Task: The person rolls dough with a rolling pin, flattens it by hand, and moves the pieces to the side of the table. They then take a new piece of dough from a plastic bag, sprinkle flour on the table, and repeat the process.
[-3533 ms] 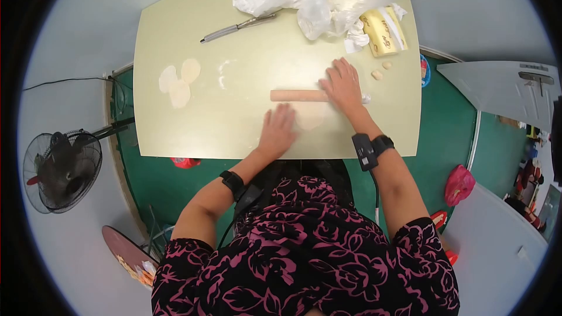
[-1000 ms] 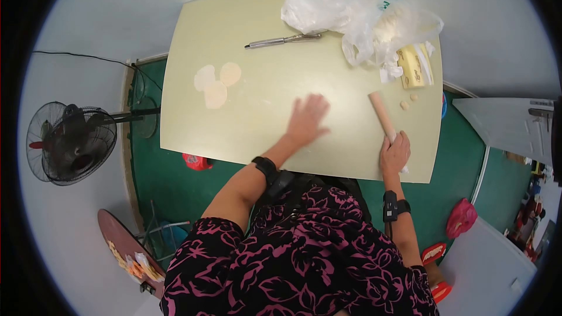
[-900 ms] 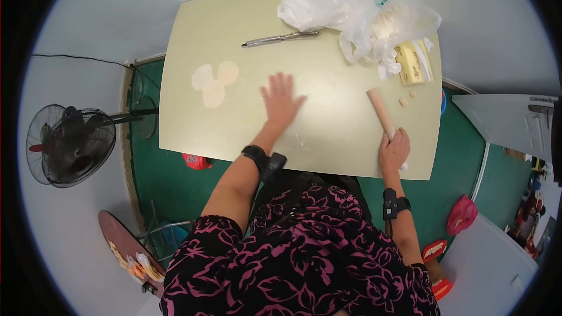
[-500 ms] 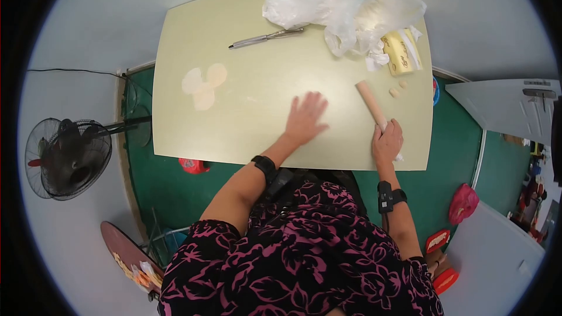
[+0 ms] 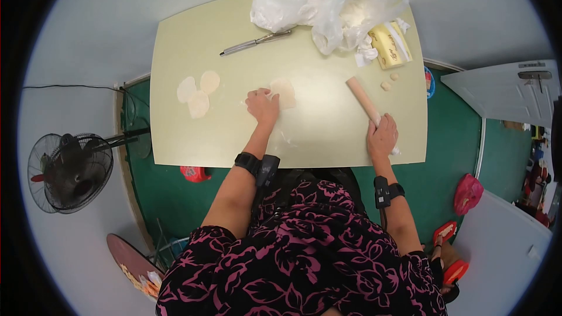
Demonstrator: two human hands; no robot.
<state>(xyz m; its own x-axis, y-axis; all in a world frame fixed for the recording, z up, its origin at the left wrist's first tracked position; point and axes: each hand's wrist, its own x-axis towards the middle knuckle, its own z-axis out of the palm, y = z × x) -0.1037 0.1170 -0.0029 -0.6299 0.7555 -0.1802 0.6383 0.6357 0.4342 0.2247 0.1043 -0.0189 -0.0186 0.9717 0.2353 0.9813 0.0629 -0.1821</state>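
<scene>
Seemingly adjusts a thin, pale dough sheet [image 5: 284,93] on a pale-green table [image 5: 328,149], with left hand [image 5: 262,107], fingers curled, at its left edge, pinch unclear, and right hand [image 5: 383,133] gripping a tan wooden rolling pin [image 5: 362,98], calling next for gentleness.

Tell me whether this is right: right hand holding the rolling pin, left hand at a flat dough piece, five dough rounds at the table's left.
The count is wrong: the head view shows three dough rounds at the left of the table, not five. The right hand holds the rolling pin; the left hand is at a flat dough piece.
</scene>
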